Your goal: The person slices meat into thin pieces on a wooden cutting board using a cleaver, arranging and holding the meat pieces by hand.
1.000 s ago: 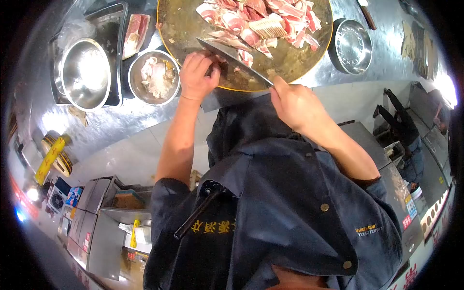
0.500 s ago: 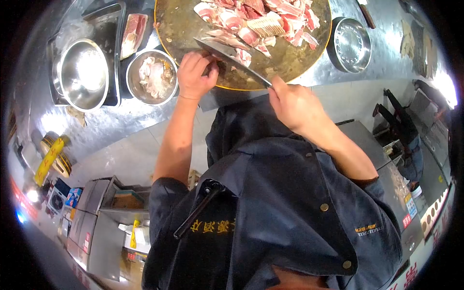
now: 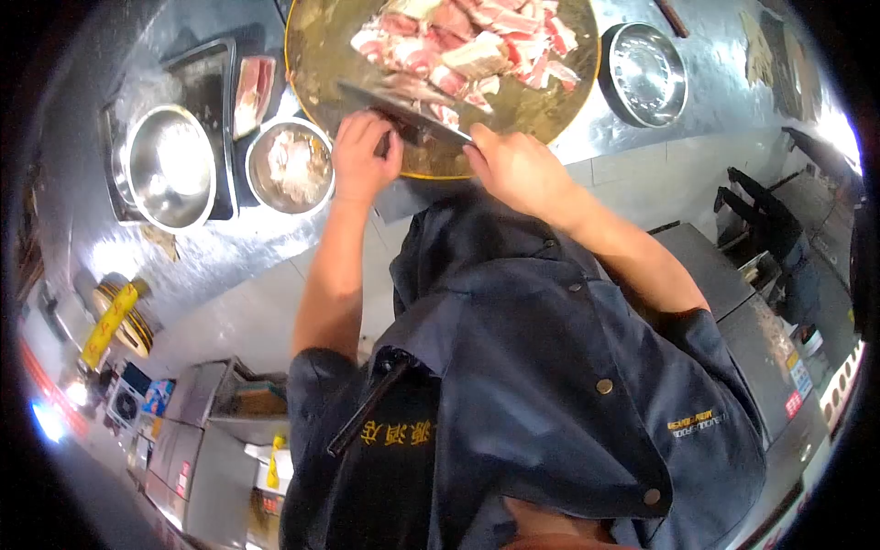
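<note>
Round, brown chopping board with a yellow rim [image 3: 541, 124] lies on the shiny metal tabletop [image 3: 243, 240], partly cut off by the top of the view. Pink-and-white sliced raw meat [image 3: 454, 46] is heaped across its far and middle part; a few pieces lie beside the blade. Right hand [image 3: 521, 170] closes around the handle end of a broad, grey metal knife [image 3: 403, 108], blade slanting over the near part of the board. Left hand [image 3: 365, 151] is at the board's near left edge, fingers curled and narrow, close beside the blade; cannot tell what, if anything, is between the fingertips. Left of the board: small steel bowl [image 3: 253, 188] with pale meat pieces [image 3: 295, 163] inside, and beyond it a red-and-white meat slab [image 3: 254, 96]. Farther left, a larger shiny steel bowl [image 3: 171, 174] sits at a dark rectangular tray [image 3: 227, 110]. Right of the board: round, shallow steel bowl [image 3: 646, 73].
</note>
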`<state>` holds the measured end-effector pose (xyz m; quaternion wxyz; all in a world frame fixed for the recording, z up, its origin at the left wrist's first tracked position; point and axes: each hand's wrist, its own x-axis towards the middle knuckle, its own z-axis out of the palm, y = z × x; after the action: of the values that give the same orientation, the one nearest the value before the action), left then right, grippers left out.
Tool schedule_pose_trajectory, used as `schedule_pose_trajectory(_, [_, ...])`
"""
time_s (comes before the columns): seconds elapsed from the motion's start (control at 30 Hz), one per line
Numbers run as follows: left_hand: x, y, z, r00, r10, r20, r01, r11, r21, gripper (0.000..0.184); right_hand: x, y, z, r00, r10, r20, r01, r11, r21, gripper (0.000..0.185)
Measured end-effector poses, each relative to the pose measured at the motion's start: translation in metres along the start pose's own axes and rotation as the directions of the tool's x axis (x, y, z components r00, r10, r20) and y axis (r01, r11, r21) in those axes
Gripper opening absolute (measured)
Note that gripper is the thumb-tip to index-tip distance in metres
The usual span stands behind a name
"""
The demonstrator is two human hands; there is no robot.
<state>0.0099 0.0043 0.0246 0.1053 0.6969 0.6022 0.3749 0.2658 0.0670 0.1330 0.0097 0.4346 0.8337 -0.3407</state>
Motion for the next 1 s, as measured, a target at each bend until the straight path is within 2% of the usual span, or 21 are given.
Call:
schedule_pose_trajectory(0.03, [0.004,0.0,-0.004,0.999,-0.04,0.03,0.04,0.999,-0.015,0.016,0.0,0.0,-0.01,0.999,0.002,-0.033,-0.002,1.0,-0.005,0.023])
schedule_pose_trajectory(0.07, [0.003,0.002,-0.012,0.986,-0.161,0.045,0.164,0.984,-0.07,0.014,-0.002,-0.002,-0.023,0.999,-0.012,-0.03,0.009,0.996,-0.088,0.024])
schedule_pose_trajectory(0.1, [-0.005,-0.006,-0.011,0.919,-0.393,0.025,0.391,0.903,-0.179,0.015,-0.008,-0.004,-0.033,1.0,-0.019,-0.02,0.015,0.986,-0.165,0.025])
schedule_pose_trajectory(0.17, [0.002,-0.023,-0.022,0.736,-0.629,-0.251,0.438,0.725,-0.532,0.021,-0.019,0.003,-0.052,0.995,-0.069,-0.076,0.054,0.981,-0.187,0.028])
schedule_pose_trajectory(0.23, [0.033,-0.011,-0.048,0.707,-0.661,-0.251,0.416,0.675,-0.609,0.025,-0.028,0.013,-0.063,0.985,-0.117,-0.125,0.088,0.973,-0.213,0.03])
schedule_pose_trajectory(0.27, [0.05,0.01,-0.055,0.777,-0.61,-0.153,0.497,0.745,-0.445,0.034,-0.03,0.019,-0.064,0.984,-0.148,-0.096,0.122,0.964,-0.236,0.031])
schedule_pose_trajectory(0.3, [0.062,0.016,-0.054,0.925,-0.379,-0.04,0.367,0.914,-0.171,0.052,-0.029,0.026,-0.064,0.981,-0.179,-0.071,0.155,0.952,-0.263,0.033])
schedule_pose_trajectory(0.33, [0.083,0.04,-0.053,0.973,-0.202,0.115,0.199,0.979,0.041,0.078,-0.028,0.032,-0.06,0.963,-0.244,-0.119,0.207,0.944,-0.259,0.032])
schedule_pose_trajectory(0.37, [0.095,0.05,-0.041,0.969,-0.092,0.228,0.068,0.992,0.111,0.095,-0.028,0.036,-0.059,0.962,-0.236,-0.135,0.197,0.947,-0.255,0.032])
schedule_pose_trajectory(0.43, [0.107,0.057,-0.015,0.929,-0.002,0.369,-0.136,0.928,0.347,0.099,-0.029,0.039,-0.056,0.954,-0.282,-0.103,0.246,0.931,-0.269,0.03])
schedule_pose_trajectory(0.53, [0.112,0.039,0.005,0.933,-0.048,0.356,-0.136,0.871,0.472,0.095,-0.043,0.05,-0.047,0.953,-0.288,-0.09,0.255,0.929,-0.267,0.033])
schedule_pose_trajectory(0.57, [0.114,0.036,0.007,0.929,-0.032,0.368,-0.156,0.869,0.47,0.095,-0.051,0.054,-0.049,0.955,-0.278,-0.107,0.243,0.935,-0.26,0.033])
schedule_pose_trajectory(0.63, [0.12,0.04,0.001,0.929,-0.036,0.368,-0.091,0.942,0.323,0.086,-0.067,0.058,-0.059,0.976,-0.217,-0.003,0.211,0.951,-0.225,0.03])
schedule_pose_trajectory(0.67, [0.123,0.045,-0.001,0.951,0.008,0.31,-0.09,0.964,0.251,0.072,-0.072,0.062,-0.064,0.978,-0.206,-0.021,0.197,0.957,-0.214,0.03])
schedule_pose_trajectory(0.7, [0.133,0.045,0.001,0.945,0.025,0.325,-0.111,0.962,0.25,0.072,-0.077,0.067,-0.069,0.974,-0.228,0.016,0.227,0.956,-0.185,0.028])
schedule_pose_trajectory(0.77, [0.15,0.047,0.008,0.911,0.089,0.403,-0.044,0.992,-0.12,0.066,-0.083,0.071,-0.065,0.971,-0.235,0.044,0.239,0.961,-0.14,0.026])
schedule_pose_trajectory(0.8, [0.167,0.066,0.012,0.859,0.209,0.467,-0.182,0.978,-0.103,0.06,-0.084,0.073,-0.061,0.971,-0.235,0.049,0.239,0.964,-0.115,0.026])
schedule_pose_trajectory(0.83, [0.172,0.067,0.022,0.85,0.217,0.48,-0.188,0.976,-0.108,0.06,-0.084,0.075,-0.057,0.97,-0.238,0.054,0.242,0.966,-0.092,0.026])
schedule_pose_trajectory(0.9, [0.185,0.073,0.037,0.62,0.235,0.749,-0.33,0.944,-0.023,0.053,-0.083,0.076,-0.049,0.969,-0.243,0.037,0.245,0.966,-0.076,0.026])
schedule_pose_trajectory(0.93, [0.193,0.077,0.041,0.594,0.179,0.784,-0.367,0.928,0.066,0.046,-0.082,0.077,-0.047,0.965,-0.262,0.027,0.263,0.962,-0.067,0.026])
schedule_pose_trajectory(1.0, [0.203,0.08,0.039,0.563,0.184,0.806,-0.344,0.939,0.026,0.045,-0.081,0.079,-0.044,0.965,-0.261,0.014,0.261,0.964,-0.049,0.025])
